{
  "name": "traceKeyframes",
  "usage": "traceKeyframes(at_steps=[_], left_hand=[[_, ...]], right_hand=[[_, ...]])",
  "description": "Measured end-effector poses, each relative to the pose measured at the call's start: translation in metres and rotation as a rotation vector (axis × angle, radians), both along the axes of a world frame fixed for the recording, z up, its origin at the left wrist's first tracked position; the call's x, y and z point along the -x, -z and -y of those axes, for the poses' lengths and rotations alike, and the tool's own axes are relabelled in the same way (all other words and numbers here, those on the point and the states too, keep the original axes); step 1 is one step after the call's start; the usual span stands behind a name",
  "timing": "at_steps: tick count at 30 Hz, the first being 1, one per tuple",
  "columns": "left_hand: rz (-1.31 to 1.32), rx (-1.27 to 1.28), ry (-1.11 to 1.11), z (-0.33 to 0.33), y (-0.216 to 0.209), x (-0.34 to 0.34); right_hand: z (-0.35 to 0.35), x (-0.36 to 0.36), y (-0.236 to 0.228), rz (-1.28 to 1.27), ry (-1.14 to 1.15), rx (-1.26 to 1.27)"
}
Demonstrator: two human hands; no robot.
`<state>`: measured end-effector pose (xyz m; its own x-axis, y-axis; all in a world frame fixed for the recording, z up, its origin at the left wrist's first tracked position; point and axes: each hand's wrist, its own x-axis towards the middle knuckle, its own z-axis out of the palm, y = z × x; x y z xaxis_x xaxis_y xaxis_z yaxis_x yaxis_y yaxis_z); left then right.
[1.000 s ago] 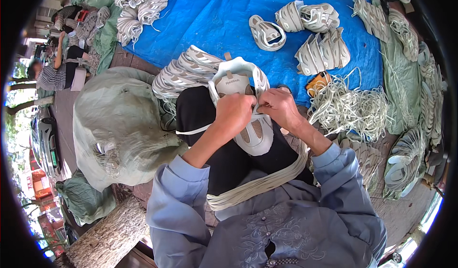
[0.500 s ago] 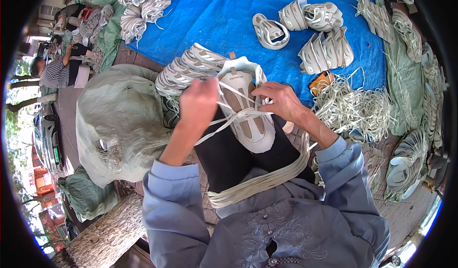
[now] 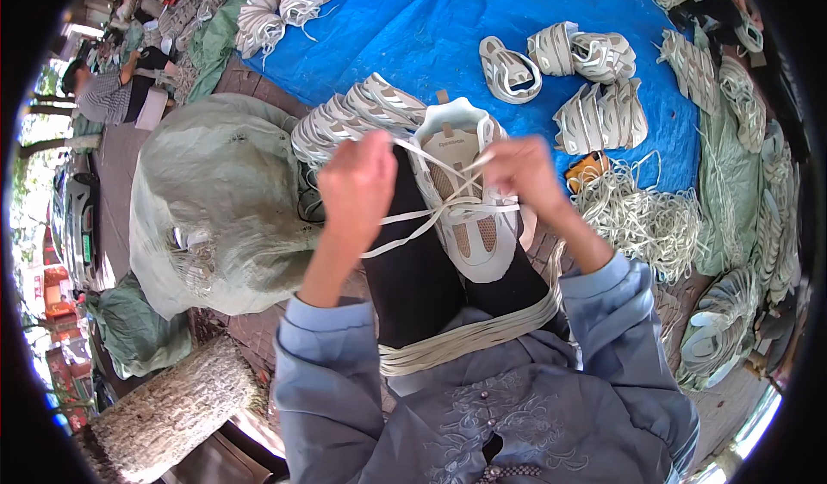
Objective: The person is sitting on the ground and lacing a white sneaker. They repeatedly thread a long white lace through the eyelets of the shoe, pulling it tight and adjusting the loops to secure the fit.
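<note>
A white and beige sneaker upper (image 3: 491, 260) without a visible sole rests on my black-clad thighs, its toe toward me. White shoelaces (image 3: 398, 219) cross over its tongue (image 3: 452, 146). My left hand (image 3: 357, 178) is closed on a lace, to the left of the sneaker upper and raised above it. Over the upper's right side, my right hand (image 3: 521, 174) pinches another length of lace. Both laces stretch taut and cross between the hands. A bundle of loose laces (image 3: 469, 339) lies across my lap.
Stacked sneaker uppers (image 3: 349, 121) stand just beyond my left hand. More uppers (image 3: 599, 121) lie on a blue tarp (image 3: 413, 32). At right is a tangled heap of laces (image 3: 637, 217). A large pale sack (image 3: 215, 200) bulges at left, near a stone block (image 3: 177, 402). Another person (image 3: 112, 92) sits far left.
My right hand has lifted from the upper's lacing edge and now pulls a lace up and to the right. My left hand still holds its lace. The view has shifted slightly.
</note>
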<state>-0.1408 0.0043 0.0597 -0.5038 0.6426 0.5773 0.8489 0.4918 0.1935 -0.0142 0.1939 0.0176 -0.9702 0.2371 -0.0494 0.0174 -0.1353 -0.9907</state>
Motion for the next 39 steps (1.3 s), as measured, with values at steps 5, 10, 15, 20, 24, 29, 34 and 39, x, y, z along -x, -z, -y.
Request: traceKeyframes(at_steps=[5, 10, 15, 20, 24, 29, 34, 39], left_hand=[[-0.065, 0.269, -0.457, 0.124, 0.002, 0.114], [0.022, 0.583, -1.012, 0.271, -0.019, 0.195], [-0.02, 0.657, -0.855, 0.216, -0.009, 0.149], [0.101, 0.312, 0.116, 0.066, 0.008, -0.007], [0.451, 0.322, 0.086, 0.016, 0.031, -0.071], [0.264, 0.38, 0.07, 0.01, 0.047, -0.077], [0.135, 0.297, 0.047, 0.017, 0.038, -0.063], [0.173, 0.213, 0.112, 0.015, 0.036, -0.051]], right_hand=[[-0.185, -0.003, 0.014, 0.07, 0.537, -0.245], [-0.336, -0.084, 0.015, 0.24, 0.884, -0.314], [-0.271, -0.083, 0.026, 0.672, 0.623, -1.65], [-0.089, -0.023, 0.001, 0.047, -0.085, -0.544], [-0.006, 0.003, -0.001, -0.339, -0.225, -1.07], [0.004, 0.007, 0.002, -0.255, -0.273, -1.176], [-0.009, 0.006, -0.001, -0.446, -0.204, -1.253], [-0.08, 0.001, -0.009, -0.395, -0.061, -1.344]])
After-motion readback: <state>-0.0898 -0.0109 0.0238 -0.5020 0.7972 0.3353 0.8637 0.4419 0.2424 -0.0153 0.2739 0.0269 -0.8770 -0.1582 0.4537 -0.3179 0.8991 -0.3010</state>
